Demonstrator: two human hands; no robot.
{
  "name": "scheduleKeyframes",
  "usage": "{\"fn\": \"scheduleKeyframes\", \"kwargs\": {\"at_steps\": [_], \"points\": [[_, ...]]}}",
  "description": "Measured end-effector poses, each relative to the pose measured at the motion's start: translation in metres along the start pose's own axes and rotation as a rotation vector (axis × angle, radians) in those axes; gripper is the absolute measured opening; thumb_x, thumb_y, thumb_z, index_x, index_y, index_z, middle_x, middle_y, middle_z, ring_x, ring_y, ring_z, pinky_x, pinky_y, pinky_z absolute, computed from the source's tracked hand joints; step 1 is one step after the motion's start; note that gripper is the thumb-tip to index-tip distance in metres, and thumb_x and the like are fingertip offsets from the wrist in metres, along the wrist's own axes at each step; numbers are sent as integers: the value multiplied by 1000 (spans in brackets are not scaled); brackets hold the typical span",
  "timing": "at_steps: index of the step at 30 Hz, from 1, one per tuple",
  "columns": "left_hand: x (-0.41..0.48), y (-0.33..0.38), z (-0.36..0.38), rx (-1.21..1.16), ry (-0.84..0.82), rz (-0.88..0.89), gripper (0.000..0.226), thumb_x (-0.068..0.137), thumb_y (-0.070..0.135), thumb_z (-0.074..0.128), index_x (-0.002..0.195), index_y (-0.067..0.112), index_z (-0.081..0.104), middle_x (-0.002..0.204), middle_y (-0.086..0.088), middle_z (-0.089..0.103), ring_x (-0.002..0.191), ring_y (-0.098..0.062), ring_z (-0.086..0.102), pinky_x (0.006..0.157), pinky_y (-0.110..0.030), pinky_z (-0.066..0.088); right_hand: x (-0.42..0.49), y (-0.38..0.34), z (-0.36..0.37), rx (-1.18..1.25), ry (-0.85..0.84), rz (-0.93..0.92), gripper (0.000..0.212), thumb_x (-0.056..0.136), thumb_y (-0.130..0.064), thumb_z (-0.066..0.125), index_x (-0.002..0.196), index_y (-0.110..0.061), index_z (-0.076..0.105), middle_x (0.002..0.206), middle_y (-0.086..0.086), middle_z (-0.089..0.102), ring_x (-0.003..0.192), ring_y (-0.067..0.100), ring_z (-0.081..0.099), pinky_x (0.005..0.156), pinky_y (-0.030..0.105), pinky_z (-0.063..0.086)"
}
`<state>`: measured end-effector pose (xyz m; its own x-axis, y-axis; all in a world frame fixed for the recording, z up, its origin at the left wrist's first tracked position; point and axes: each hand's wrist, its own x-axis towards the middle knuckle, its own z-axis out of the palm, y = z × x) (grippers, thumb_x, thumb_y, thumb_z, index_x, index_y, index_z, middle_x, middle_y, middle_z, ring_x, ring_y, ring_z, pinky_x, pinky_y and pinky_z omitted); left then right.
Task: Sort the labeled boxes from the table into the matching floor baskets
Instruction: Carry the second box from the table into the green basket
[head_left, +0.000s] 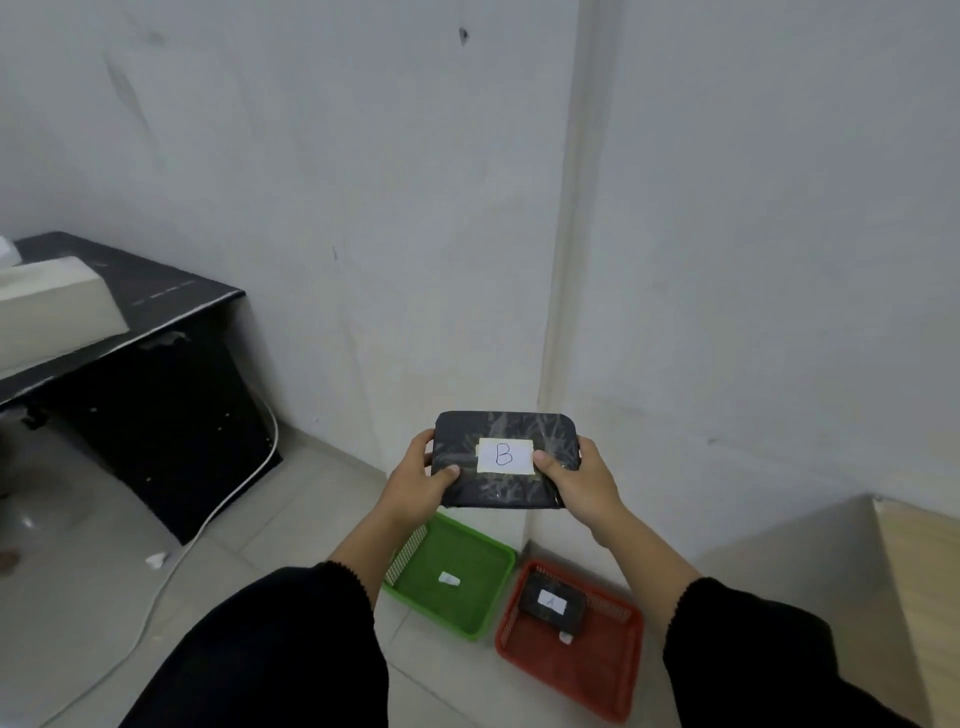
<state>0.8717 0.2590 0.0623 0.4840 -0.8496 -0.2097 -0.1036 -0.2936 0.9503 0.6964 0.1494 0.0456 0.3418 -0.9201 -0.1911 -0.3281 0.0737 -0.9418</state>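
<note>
On the far left stood a black worktop (156, 291) with a pale block (52, 306) on it. A white cable (208, 519) lay on the floor. The left hand (415, 483) was closed on the left end of the dark box marked B (506, 460), and the right hand (582, 483) was closed on the right end. The box was held flat, long side running left to right. Below the hands sat the green basket (498, 556), nearly under the left hand. Its small white tag (449, 579) was too blurry to read, so it was probably B's basket. Just right of it sat the red basket (618, 670) with the box marked A (553, 605) inside.
</note>
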Motion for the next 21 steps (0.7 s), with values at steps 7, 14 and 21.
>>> {"fn": "scheduleKeyframes", "kwargs": {"at_steps": [7, 14, 21], "points": [[78, -19, -64, 83, -172, 22, 52, 90, 9, 52, 136, 23, 33, 130, -13, 53, 114, -26, 54, 98, -44, 49, 25, -1, 75, 30, 159, 125, 55, 80, -42, 67, 122, -13, 46, 103, -2, 56, 91, 17, 56, 76, 28, 42], [143, -50, -73, 130, -296, -36, 52, 91, 8, 51, 137, 22, 33, 130, -15, 53, 111, -27, 55, 100, -45, 47, 57, 19, 111, 25, 256, 252, 48, 80, -42, 67, 114, -14, 50, 102, 0, 58, 95, 20, 58, 87, 36, 50], [215, -82, -69, 143, -357, -94, 53, 91, 10, 50, 138, 24, 32, 132, -12, 53, 111, -24, 54, 94, -37, 48, 121, 50, 136, 37, 287, 322, 48, 79, -38, 69, 116, -11, 54, 109, 5, 62, 94, 19, 57, 83, 33, 48]]}}
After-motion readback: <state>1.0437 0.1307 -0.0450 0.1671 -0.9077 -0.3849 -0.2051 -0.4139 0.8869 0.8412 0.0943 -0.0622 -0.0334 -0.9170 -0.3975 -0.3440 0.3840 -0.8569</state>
